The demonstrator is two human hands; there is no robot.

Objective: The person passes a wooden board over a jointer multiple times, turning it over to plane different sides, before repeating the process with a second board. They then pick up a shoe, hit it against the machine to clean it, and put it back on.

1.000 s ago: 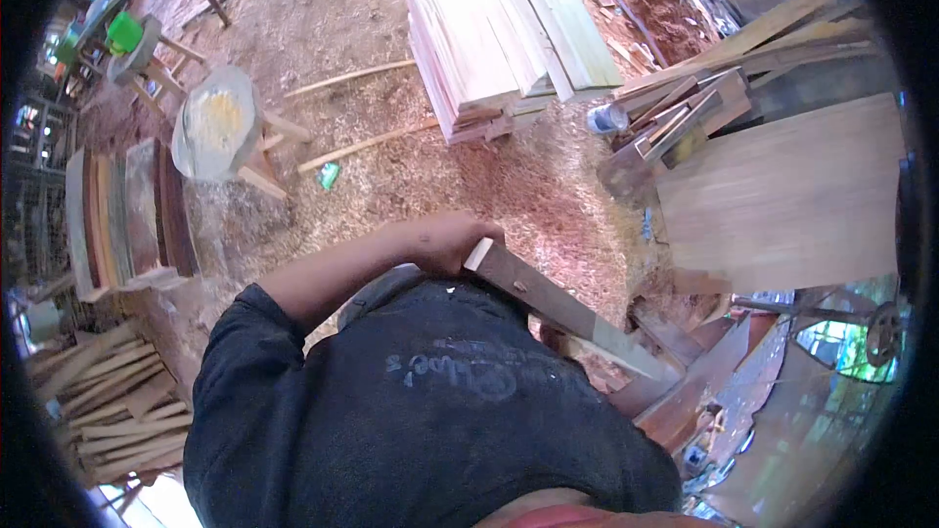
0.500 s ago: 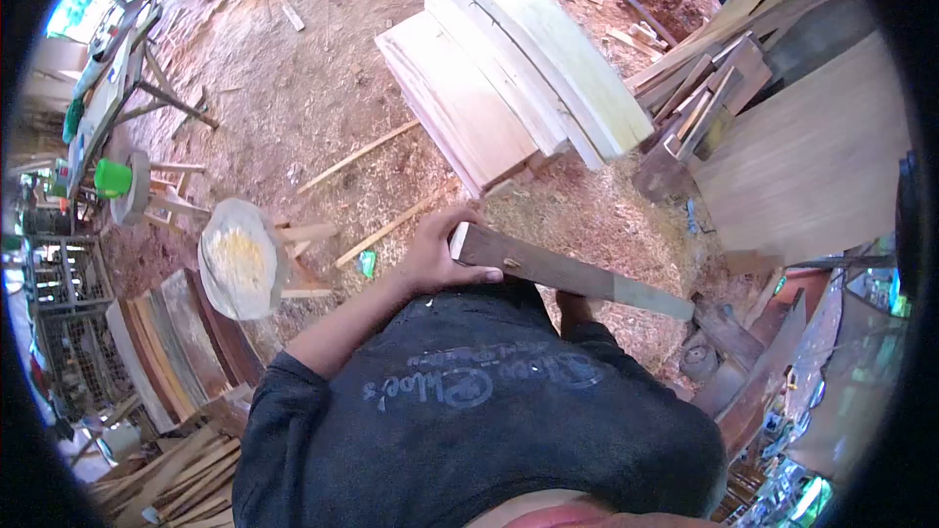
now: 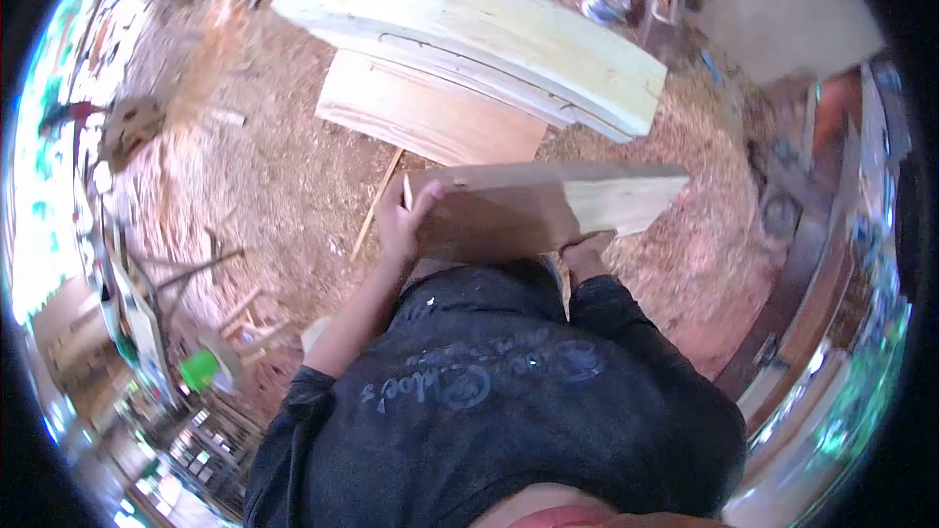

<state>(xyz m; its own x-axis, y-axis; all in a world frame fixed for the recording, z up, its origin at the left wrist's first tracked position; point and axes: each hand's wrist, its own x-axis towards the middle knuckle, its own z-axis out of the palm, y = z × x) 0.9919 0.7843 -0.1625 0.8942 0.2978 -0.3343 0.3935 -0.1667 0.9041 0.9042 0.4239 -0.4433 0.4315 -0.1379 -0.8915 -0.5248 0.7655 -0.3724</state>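
A thick wooden board [image 3: 504, 215] is held crosswise in front of my body, its broad face turned up toward me, partly shaded brown and paler at the right end. My left hand [image 3: 399, 220] grips the board's left end, thumb over the near face and the other fingers mostly hidden. My right hand [image 3: 587, 252] is closed at the lower edge, right of the middle, with part of its fingers behind the wood. Just beyond lies a stack of thick pale planks [image 3: 469, 34], with a pinkish plank [image 3: 430, 108] on its near side.
Sawdust and shavings cover the ground. A thin wooden strip [image 3: 377, 203] lies left of the board. A green container [image 3: 200, 370] stands at lower left. Long dark timbers [image 3: 812, 254] line the right, and a large panel [image 3: 782, 10] is at upper right.
My view has swung to the right. The board has tilted from showing its narrow edge to showing its broad face, and my right hand has come into clearer view beneath it.
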